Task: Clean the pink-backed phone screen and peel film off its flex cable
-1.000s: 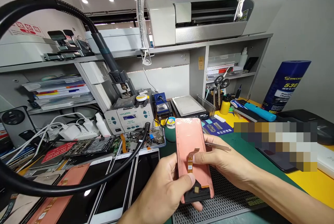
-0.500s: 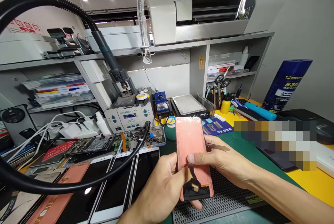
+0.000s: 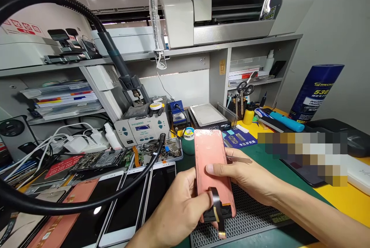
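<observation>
A phone screen (image 3: 208, 149) with a pink back is held upright in front of me, between both hands. My left hand (image 3: 185, 205) is closed on its lower left edge, thumb beside a dark flex cable (image 3: 219, 211). This cable stands off the back, and its gold-tipped end hangs below the bottom edge. On the other side, my right hand (image 3: 248, 174) is closed around the right edge, its thumb lying flat on the pink back. Thin metal tweezers (image 3: 241, 159) stick out from between my right-hand fingers, pointing right. The fingers behind the screen are mostly hidden.
Below lies a grey perforated mat (image 3: 245, 221) on a green mat (image 3: 271, 171). A black hose (image 3: 86, 207) loops over several phone screens (image 3: 127, 201) at left. Behind stand a soldering station (image 3: 144, 126) and a green bottle (image 3: 189, 144). A blue spray can (image 3: 316, 93) is at right.
The flex cable, which lay against the back under my left thumb, now stands out and hangs past the bottom edge. My right thumb has slid slightly up the screen.
</observation>
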Tool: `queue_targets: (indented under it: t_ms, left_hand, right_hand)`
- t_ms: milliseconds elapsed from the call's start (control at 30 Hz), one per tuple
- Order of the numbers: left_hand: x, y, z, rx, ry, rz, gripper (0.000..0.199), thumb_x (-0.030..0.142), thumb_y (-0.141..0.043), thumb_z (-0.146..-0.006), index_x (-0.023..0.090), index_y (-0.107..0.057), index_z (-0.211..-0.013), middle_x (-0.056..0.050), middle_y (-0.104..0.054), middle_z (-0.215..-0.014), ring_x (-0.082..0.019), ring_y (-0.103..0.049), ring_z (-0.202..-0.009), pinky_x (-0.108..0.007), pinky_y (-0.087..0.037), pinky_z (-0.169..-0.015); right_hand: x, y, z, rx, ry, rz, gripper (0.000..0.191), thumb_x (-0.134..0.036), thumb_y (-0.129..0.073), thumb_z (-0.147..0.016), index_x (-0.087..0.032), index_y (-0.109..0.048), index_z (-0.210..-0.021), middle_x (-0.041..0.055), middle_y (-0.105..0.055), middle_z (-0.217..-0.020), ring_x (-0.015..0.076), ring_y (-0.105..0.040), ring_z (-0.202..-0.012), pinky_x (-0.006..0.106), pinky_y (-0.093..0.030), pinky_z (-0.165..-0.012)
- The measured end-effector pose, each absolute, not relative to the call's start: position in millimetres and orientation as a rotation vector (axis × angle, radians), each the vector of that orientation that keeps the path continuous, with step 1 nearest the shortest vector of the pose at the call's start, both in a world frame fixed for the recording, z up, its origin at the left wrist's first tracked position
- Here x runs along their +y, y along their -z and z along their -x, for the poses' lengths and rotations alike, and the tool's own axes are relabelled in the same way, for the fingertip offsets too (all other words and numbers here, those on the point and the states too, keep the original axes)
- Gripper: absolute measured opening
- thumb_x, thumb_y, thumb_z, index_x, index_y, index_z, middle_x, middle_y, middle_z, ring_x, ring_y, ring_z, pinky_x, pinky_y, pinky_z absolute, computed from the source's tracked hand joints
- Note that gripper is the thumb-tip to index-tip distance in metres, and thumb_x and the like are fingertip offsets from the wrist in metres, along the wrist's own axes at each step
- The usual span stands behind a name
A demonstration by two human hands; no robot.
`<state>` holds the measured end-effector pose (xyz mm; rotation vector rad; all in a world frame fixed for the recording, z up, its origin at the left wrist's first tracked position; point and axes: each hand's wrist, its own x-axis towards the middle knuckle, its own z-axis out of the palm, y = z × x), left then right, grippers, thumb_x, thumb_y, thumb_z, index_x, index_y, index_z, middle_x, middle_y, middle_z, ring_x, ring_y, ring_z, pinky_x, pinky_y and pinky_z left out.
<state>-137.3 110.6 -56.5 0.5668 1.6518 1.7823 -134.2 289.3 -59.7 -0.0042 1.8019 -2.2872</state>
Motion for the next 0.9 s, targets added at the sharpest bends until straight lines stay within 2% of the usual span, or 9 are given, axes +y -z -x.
queue_targets:
  t_ms: [200, 400, 500, 600, 800, 900]
  left_hand:
    - [110.8, 55.1, 137.2, 1.713, -1.788, -0.512, 0.021, 0.030, -0.059, -0.090, 0.010, -0.063, -0.092, -0.008, -0.069, -0.080, -0.015, -0.070, -0.060, -0.019, -0.051, -0.052]
    - [113.3, 54.7, 136.8, 1.725, -1.802, -0.471, 0.026, 0.034, -0.053, -0.095, 0.010, -0.064, -0.091, -0.008, -0.068, -0.078, -0.014, -0.069, -0.059, -0.018, -0.051, -0.050]
    - [113.7, 54.6, 136.5, 1.714, -1.804, -0.456, 0.029, 0.038, -0.053, -0.095, 0.011, -0.064, -0.091, -0.007, -0.067, -0.077, -0.015, -0.069, -0.059, -0.022, -0.054, -0.052]
    - [112.5, 55.6, 137.0, 1.712, -1.792, -0.461, 0.031, 0.041, -0.055, -0.093, 0.012, -0.063, -0.091, -0.006, -0.066, -0.076, -0.015, -0.069, -0.056, -0.020, -0.052, -0.050]
    - [109.9, 57.8, 137.8, 1.691, -1.777, -0.501, 0.022, 0.033, -0.063, -0.086, 0.012, -0.062, -0.093, -0.005, -0.065, -0.082, -0.018, -0.070, -0.066, -0.027, -0.058, -0.058]
    - [110.6, 58.9, 138.0, 1.737, -1.770, -0.477, 0.021, 0.032, -0.060, -0.088, 0.011, -0.062, -0.093, -0.006, -0.066, -0.079, -0.018, -0.071, -0.061, -0.025, -0.056, -0.054]
  right_hand:
    - [289.4, 60.0, 133.2, 1.769, 2.277, 0.028, 0.022, -0.021, -0.088, -0.067, -0.018, -0.077, -0.086, 0.0008, -0.078, -0.081, 0.0157, -0.069, -0.074, 0.025, -0.052, -0.069]
    - [289.8, 61.4, 134.6, 1.758, 2.291, 0.010, 0.026, -0.022, -0.089, -0.065, -0.019, -0.077, -0.087, -0.0002, -0.078, -0.085, 0.0161, -0.070, -0.079, 0.025, -0.052, -0.071]
    - [290.5, 61.5, 134.3, 1.769, 2.286, 0.006, 0.025, -0.023, -0.088, -0.067, -0.019, -0.077, -0.088, 0.0003, -0.078, -0.086, 0.0161, -0.069, -0.079, 0.025, -0.052, -0.071]
    - [291.2, 61.7, 133.6, 1.785, 2.274, 0.003, 0.021, -0.025, -0.085, -0.071, -0.018, -0.076, -0.089, 0.0014, -0.078, -0.087, 0.0167, -0.069, -0.080, 0.026, -0.052, -0.073]
    - [290.6, 61.0, 134.1, 1.800, 2.255, 0.004, 0.021, -0.026, -0.085, -0.072, -0.018, -0.076, -0.090, 0.0017, -0.078, -0.085, 0.0158, -0.068, -0.076, 0.026, -0.051, -0.070]
    - [290.0, 60.8, 134.7, 1.794, 2.266, 0.004, 0.021, -0.025, -0.085, -0.071, -0.018, -0.077, -0.088, 0.0008, -0.078, -0.085, 0.0154, -0.069, -0.077, 0.025, -0.051, -0.071]
